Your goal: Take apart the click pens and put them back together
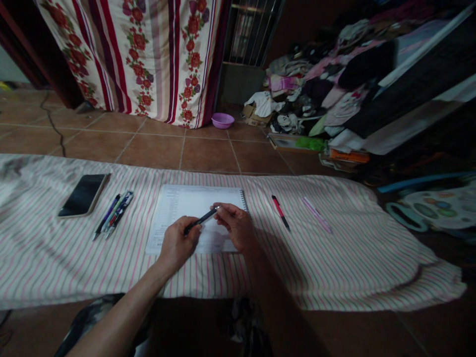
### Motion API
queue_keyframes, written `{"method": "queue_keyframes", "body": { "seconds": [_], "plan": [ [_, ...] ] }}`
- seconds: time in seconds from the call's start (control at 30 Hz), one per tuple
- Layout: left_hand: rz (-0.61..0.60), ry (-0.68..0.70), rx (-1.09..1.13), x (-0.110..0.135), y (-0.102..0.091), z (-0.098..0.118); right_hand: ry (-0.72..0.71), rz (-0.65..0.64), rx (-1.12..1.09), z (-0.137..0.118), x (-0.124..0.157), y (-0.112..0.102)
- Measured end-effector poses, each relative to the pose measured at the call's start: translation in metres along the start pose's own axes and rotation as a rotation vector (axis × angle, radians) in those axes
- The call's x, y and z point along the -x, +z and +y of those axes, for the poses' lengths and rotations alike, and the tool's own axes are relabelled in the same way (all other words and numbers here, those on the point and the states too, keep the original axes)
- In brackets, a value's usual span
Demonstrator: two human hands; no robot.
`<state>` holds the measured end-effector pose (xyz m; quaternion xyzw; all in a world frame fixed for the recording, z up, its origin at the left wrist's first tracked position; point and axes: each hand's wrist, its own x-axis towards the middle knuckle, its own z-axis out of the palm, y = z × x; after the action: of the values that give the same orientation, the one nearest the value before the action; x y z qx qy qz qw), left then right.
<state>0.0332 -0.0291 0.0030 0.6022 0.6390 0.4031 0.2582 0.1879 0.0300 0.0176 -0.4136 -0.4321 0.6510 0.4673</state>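
Scanning L to R: smartphone (82,195) lies face up on the striped cloth (334,258), w/ a bunch of pens (113,214) just beside it. My left hand (177,245) is curled shut round the lower end of a dark pen (201,220); right hand (235,225) pinches its upper tip w/ fingertips. Pen sits tilted, held above the spiral notebook (186,203), which lies open mid-cloth. Further R, a red pen (280,212) and a pink pen (317,214) lie apart on the cloth. Purple bowl (222,120) on the floor tiles beyond.
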Motion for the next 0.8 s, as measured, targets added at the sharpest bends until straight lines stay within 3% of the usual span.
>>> {"method": "queue_keyframes", "body": {
  "seconds": [0.47, 0.8],
  "plan": [
    [0.099, 0.14, -0.239, 0.005, -0.002, 0.004, 0.02, 0.054, -0.055, -0.001, 0.004, 0.007],
    [0.029, 0.151, -0.312, 0.009, -0.007, 0.008, -0.004, 0.042, -0.151, -0.001, 0.013, 0.014]
  ]
}}
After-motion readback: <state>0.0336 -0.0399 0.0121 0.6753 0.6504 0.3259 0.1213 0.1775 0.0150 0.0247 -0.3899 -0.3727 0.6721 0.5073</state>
